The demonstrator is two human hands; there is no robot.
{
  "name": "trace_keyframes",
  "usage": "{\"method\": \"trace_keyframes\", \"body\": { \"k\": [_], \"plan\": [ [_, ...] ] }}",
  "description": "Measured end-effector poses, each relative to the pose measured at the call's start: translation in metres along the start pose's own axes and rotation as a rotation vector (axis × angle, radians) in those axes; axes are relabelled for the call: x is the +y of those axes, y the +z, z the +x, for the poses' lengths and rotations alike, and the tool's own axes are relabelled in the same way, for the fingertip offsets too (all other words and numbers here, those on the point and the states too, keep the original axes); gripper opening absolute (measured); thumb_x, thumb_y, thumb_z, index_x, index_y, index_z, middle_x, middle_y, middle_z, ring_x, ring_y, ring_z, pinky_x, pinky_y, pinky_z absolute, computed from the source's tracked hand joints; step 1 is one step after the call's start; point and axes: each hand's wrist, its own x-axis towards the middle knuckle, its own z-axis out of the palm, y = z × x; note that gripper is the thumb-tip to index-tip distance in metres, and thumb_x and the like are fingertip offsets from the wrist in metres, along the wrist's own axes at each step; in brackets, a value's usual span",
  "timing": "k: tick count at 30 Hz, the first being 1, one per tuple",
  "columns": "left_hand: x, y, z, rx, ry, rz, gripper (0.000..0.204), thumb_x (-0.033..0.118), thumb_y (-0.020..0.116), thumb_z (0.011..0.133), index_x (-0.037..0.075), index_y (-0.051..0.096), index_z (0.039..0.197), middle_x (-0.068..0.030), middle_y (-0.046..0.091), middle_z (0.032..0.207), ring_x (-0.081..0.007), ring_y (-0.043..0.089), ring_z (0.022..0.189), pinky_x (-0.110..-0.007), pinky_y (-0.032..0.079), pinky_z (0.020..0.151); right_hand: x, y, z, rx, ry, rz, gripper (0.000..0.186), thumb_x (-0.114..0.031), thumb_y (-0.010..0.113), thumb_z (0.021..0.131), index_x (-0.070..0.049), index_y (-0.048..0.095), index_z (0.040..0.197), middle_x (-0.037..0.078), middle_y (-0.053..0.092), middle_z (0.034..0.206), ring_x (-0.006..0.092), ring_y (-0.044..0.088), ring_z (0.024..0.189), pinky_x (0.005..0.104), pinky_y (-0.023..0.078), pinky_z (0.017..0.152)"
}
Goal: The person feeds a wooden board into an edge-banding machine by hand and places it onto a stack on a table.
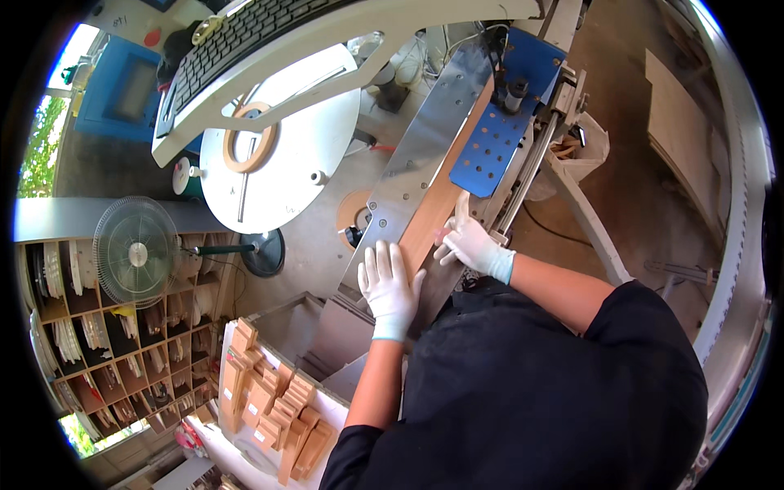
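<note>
A brown wooden board (431, 219) lies lengthwise on the machine, running beneath a blue plate with holes (483, 161) at its far end. My left hand (389, 294), in a white glove, lies flat at the board's near end with fingers stretched forward, partly over the metal bed (406, 167) beside it. My right hand (472, 242), also gloved, is at the board's right edge. Its index finger points forward to the near edge of the blue plate, and the other fingers are spread and partly bent. Neither hand grips anything that I can see.
A white round reel table (282, 184) with a roll of brown edging tape (250, 137) stands left, below a keyboard (237, 49) on a pale arm. Stacked wooden pieces (273, 408) sit lower left. A fan (137, 253) stands before shelving (131, 343). A metal rail (531, 175) runs along the right.
</note>
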Motion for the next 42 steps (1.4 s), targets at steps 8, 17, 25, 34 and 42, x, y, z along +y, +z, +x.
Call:
{"method": "trace_keyframes", "body": {
  "k": [8,17,25,34,42],
  "plan": [
    [0.009,0.005,0.015,0.039,-0.129,-0.029,0.077,0.049,0.066,0.088,0.003,0.046,0.146,-0.0164,0.045,0.153,-0.0363,0.036,0.145,-0.053,0.021,0.119,0.010,0.018,-0.018,-0.036,-0.144,-0.363,0.112,-0.015,0.057,0.102,-0.008,-0.047,0.141,0.020,0.065,0.104,0.0235,0.071,0.081,0.0324,0.060,0.068],
    [0.014,0.001,0.015,0.030,-0.130,-0.045,0.076,0.048,0.067,0.088,0.004,0.047,0.146,-0.0170,0.046,0.152,-0.0363,0.037,0.144,-0.053,0.021,0.119,-0.011,-0.004,0.004,0.202,-0.016,0.071,0.093,0.002,0.049,0.095,-0.017,-0.019,0.156,0.021,0.058,0.113,0.0258,0.071,0.079,0.0345,0.062,0.067],
    [0.010,0.003,0.017,0.071,-0.103,-0.063,0.068,0.039,0.067,0.086,0.006,0.050,0.143,-0.0149,0.047,0.151,-0.0360,0.039,0.142,-0.054,0.025,0.117,-0.004,0.024,-0.017,-0.044,-0.747,-1.089,0.048,-0.014,0.064,0.083,-0.006,0.057,0.130,0.012,0.072,0.097,0.0335,0.068,0.086,0.0452,0.056,0.078],
    [-0.027,0.008,-0.037,0.054,0.068,-0.228,0.070,0.041,0.064,0.091,0.003,0.047,0.147,-0.0202,0.043,0.154,-0.0407,0.036,0.145,-0.055,0.023,0.121,0.014,0.037,-0.018,0.119,-1.051,-1.099,0.038,-0.009,0.065,0.077,-0.011,0.070,0.115,0.012,0.072,0.095,0.0340,0.068,0.088,0.0453,0.054,0.079],
    [-0.130,0.017,-0.262,0.152,-0.723,-0.186,0.070,0.035,0.070,0.079,-0.001,0.046,0.134,-0.0259,0.047,0.138,-0.0452,0.044,0.127,-0.054,0.036,0.108,0.029,0.019,-0.011,0.195,-0.954,-1.237,0.036,-0.002,0.062,0.091,-0.005,0.067,0.126,0.014,0.070,0.104,0.0319,0.067,0.096,0.0396,0.053,0.089]
  ]
}}
